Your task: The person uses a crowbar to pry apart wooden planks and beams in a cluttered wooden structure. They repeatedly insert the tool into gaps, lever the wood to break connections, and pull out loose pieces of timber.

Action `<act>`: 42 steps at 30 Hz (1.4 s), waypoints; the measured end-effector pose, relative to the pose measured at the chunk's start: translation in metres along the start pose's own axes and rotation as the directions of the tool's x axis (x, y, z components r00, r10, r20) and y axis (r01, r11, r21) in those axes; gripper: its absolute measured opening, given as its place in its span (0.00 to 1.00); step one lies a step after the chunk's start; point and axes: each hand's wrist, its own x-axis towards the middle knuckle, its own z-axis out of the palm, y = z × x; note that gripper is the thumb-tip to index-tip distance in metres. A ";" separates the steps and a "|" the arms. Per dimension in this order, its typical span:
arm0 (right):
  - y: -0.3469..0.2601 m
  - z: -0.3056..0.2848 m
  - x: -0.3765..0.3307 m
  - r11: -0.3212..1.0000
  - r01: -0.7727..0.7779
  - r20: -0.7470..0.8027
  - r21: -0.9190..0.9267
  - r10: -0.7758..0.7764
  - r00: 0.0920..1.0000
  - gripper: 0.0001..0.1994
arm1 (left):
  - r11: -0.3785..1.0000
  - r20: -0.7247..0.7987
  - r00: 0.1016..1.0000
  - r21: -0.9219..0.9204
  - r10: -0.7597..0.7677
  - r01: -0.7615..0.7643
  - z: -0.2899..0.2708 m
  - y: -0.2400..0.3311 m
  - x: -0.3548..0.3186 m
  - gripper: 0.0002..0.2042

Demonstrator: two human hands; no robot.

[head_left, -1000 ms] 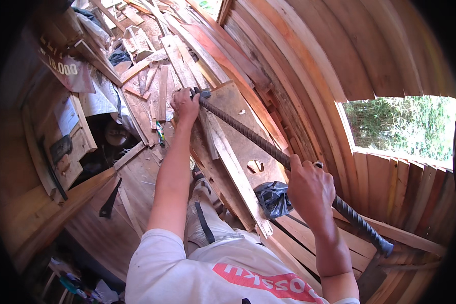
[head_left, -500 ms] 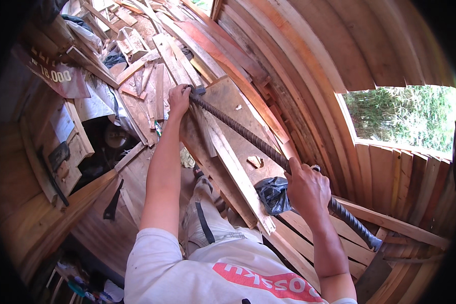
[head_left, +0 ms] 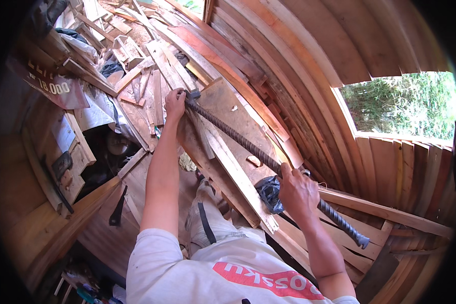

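A long, dark ribbed steel bar (head_left: 228, 130) slants from the far middle down toward the near right, above a wooden workbench. My left hand (head_left: 175, 104) is closed at its far end, beside a small metal block fixed on the bar; part of its grip is hidden. Further down, my right hand (head_left: 297, 193) wraps around the bar, with a metal fitting (head_left: 306, 173) just beside the knuckles. The bar's near end sticks out past my right hand. Below it lie a long pale wooden strip (head_left: 240, 180) and a black plastic bag (head_left: 269, 193), close to my right hand.
A broad wooden board (head_left: 220, 101) lies beneath the bar. Scrap wood (head_left: 137, 76) covers the far floor. On the left, a hand saw or similar black tool (head_left: 117, 207) rests near a wooden frame. A plank wall with a window opening (head_left: 400, 109) stands at the right.
The bar's near end and my right hand have shifted left and slightly down in the picture. My left hand remains at the far end, slightly further left. The view has tilted a little.
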 end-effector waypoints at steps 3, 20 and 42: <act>-0.001 0.006 -0.003 0.999 -0.042 0.029 0.010 0.041 0.999 0.10 | 1.000 0.021 1.000 -0.015 0.011 -0.011 -0.001 0.000 0.002 0.13; 0.001 0.054 -0.016 0.995 -0.052 -0.062 0.089 0.058 0.996 0.10 | 0.999 0.024 0.999 -0.017 0.039 -0.039 0.000 -0.005 -0.003 0.15; 0.015 0.223 -0.023 0.761 -0.280 0.261 0.585 0.150 0.954 0.17 | 0.979 0.180 0.969 0.086 0.168 -0.186 -0.013 0.038 -0.004 0.13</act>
